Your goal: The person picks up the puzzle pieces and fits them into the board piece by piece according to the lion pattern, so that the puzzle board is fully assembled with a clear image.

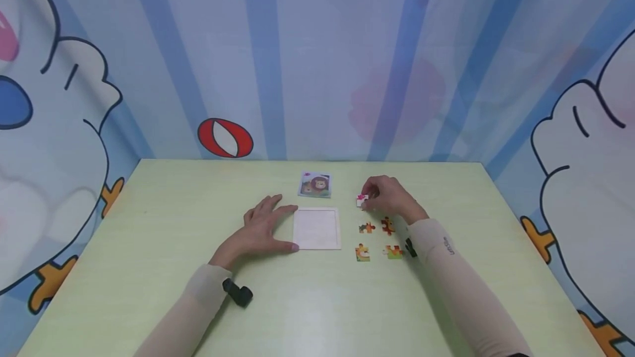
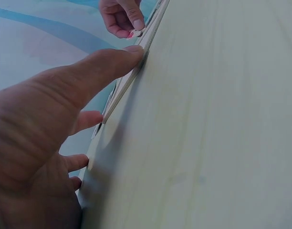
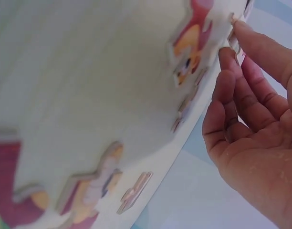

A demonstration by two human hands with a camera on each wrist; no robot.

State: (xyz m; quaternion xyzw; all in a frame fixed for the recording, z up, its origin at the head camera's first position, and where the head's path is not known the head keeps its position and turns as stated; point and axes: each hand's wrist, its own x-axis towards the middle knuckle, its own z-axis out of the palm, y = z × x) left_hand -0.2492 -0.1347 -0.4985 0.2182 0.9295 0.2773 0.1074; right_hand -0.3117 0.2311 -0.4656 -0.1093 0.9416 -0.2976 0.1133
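In the head view my left hand (image 1: pixel 260 230) spreads its fingers at the left side of a square white puzzle frame (image 1: pixel 317 229). Its thumb touches the lower left corner and its index finger the upper left corner. My right hand (image 1: pixel 389 197) pinches a white and pink puzzle piece (image 1: pixel 361 201) between thumb and fingers, right of the frame and close over the table. The right wrist view shows this piece (image 3: pixel 235 45) edge-on at the fingertips. Below that hand lie several loose pieces, among them an orange one (image 1: pixel 388 226) and a green and orange one (image 1: pixel 394 252).
A small square picture of a lion (image 1: pixel 315 185) lies behind the frame. The pale wooden table (image 1: pixel 317 307) ends at a blue striped backdrop (image 1: pixel 322 59) with cartoon figures. Another loose piece (image 1: pixel 362 253) lies near the frame's lower right.
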